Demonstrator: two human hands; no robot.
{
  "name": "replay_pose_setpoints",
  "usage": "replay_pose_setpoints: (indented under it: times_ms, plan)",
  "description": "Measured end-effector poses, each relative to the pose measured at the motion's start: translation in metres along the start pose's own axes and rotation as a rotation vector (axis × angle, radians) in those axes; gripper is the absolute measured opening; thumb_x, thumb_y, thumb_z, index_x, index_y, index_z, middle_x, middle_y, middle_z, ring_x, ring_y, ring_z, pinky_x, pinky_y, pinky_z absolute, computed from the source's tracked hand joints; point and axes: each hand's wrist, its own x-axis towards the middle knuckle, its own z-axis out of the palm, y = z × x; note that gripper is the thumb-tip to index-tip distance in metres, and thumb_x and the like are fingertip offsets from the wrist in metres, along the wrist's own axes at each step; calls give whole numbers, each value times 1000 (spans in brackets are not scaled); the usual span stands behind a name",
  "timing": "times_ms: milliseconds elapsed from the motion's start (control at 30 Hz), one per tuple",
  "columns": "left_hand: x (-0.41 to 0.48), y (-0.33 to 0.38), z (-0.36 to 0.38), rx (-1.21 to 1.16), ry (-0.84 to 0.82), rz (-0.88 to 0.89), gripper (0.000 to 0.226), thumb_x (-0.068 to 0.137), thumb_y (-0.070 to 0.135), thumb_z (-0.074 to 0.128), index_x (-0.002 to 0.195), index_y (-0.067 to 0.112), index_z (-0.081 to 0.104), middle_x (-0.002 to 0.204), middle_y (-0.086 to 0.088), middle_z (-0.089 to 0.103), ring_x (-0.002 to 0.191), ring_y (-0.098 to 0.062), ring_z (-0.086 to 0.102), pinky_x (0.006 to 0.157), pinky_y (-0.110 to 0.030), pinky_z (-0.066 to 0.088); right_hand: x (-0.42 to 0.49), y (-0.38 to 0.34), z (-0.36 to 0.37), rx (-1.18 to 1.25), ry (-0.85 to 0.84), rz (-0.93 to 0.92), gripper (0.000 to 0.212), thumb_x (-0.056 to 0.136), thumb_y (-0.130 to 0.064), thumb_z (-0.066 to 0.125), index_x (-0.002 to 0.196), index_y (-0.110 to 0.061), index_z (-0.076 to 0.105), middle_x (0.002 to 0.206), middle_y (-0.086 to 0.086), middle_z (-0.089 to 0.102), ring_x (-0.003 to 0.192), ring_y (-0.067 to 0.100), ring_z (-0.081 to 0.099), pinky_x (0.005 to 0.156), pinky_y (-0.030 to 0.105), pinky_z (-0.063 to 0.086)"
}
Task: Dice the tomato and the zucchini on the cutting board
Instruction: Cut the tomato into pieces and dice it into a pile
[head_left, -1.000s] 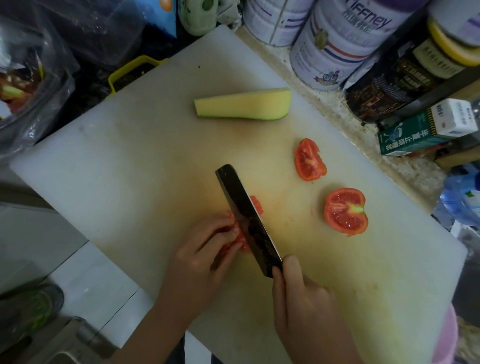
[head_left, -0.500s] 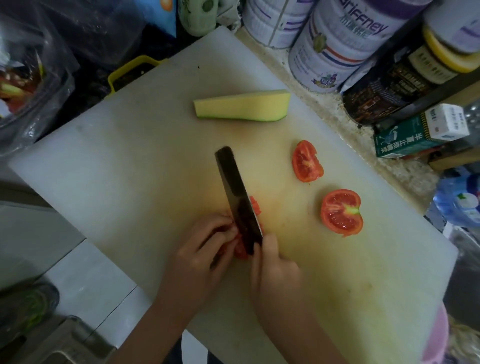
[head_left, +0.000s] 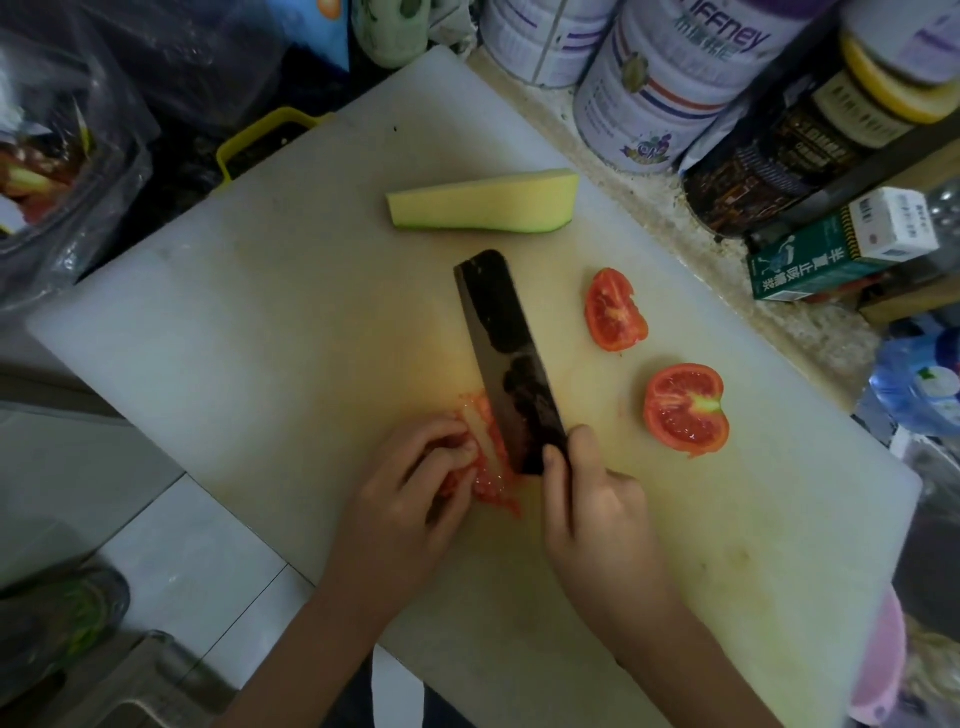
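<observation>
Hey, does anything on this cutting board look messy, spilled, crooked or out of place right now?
Nothing is broken or tipped. The red, half-diced tomato piece gripped by the left hand has leaked wet pulp and seeds onto the white plastic cutting board, beside the dark cleaver in the right hand. The board's middle looks yellow-stained.

Knife (head_left: 511, 364) farther forward than before, its blade now along the right edge of the tomato piece (head_left: 488, 460)
</observation>
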Motion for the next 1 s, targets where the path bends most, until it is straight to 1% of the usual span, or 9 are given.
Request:
replay_pose_setpoints:
  times_ms: [133, 233, 300, 400, 467, 567, 733, 900, 1000]
  plan:
    - [-1, 0, 0, -33, -4, -5, 22, 91, 15, 61, 101, -1, 70, 114, -12, 64, 111, -16, 57, 103, -20, 41, -28, 3, -6, 109, -19, 44, 21, 98, -27, 41, 80, -30, 30, 43, -7, 34, 38, 14, 41, 36, 22, 19]
    - [-1, 0, -1, -61, -21, 1, 23, 90, 17, 62, 102, -1, 68, 118, -12, 61, 114, -17, 56, 104, -21, 41, -42, 5, -2, 119, -29, 20, 20, 96, -32, 41, 81, -36, 27, 44, -7, 37, 37, 11, 39, 36, 22, 20]
    - [-3, -1, -3, -46, -51, 27, 23, 90, 18, 64, 103, 0, 67, 120, -12, 60, 117, -18, 55, 104, -24, 41, -45, 5, -2, 117, -40, 6, 14, 95, -35, 37, 83, -34, 29, 45, -9, 35, 37, 11, 36, 37, 20, 19]
    - [-7, -4, -3, -10, -81, 53, 24, 90, 21, 65, 107, 4, 65, 123, -12, 59, 119, -19, 53, 104, -27, 42, -45, 6, -2, 122, -46, -9, 12, 95, -33, 38, 85, -28, 34, 46, -7, 36, 38, 13, 36, 38, 24, 21]
    - [-6, -5, -3, -3, -81, 57, 23, 92, 22, 64, 109, 8, 62, 123, -12, 58, 119, -18, 52, 105, -25, 40, -44, 4, -1, 121, -45, -17, 13, 96, -32, 38, 85, -27, 35, 48, -12, 29, 38, 11, 31, 39, 21, 16]
    - [-5, -4, -3, -1, -71, 50, 19, 92, 19, 63, 103, 4, 66, 122, -12, 58, 115, -20, 55, 102, -24, 42, -41, 3, 2, 116, -66, -16, 13, 97, -31, 37, 85, -26, 34, 51, -18, 22, 39, 5, 25, 43, 17, 12]
    - [-6, -2, -6, 14, -67, 44, 18, 91, 18, 62, 93, 1, 69, 121, -11, 58, 112, -18, 56, 99, -23, 46, -39, 3, 6, 95, -114, 2, 13, 97, -31, 36, 86, -24, 35, 52, -18, 22, 38, 5, 25, 40, 11, 10]
    - [-5, -1, -7, 21, -69, 36, 15, 91, 15, 66, 91, 0, 69, 118, -13, 61, 110, -20, 59, 93, -31, 51, -34, 0, -1, 13, -110, -46, 21, 99, -36, 32, 86, -21, 36, 53, -14, 23, 38, 14, 24, 39, 19, 12]
    - [-6, 0, -7, 32, -72, 23, 11, 88, 10, 69, 90, -1, 69, 117, -13, 63, 108, -23, 61, 90, -34, 52, -32, -3, -1, -131, -133, -54, 14, 93, -29, 39, 84, -18, 37, 47, -9, 27, 27, 18, 31, 32, 25, 17]
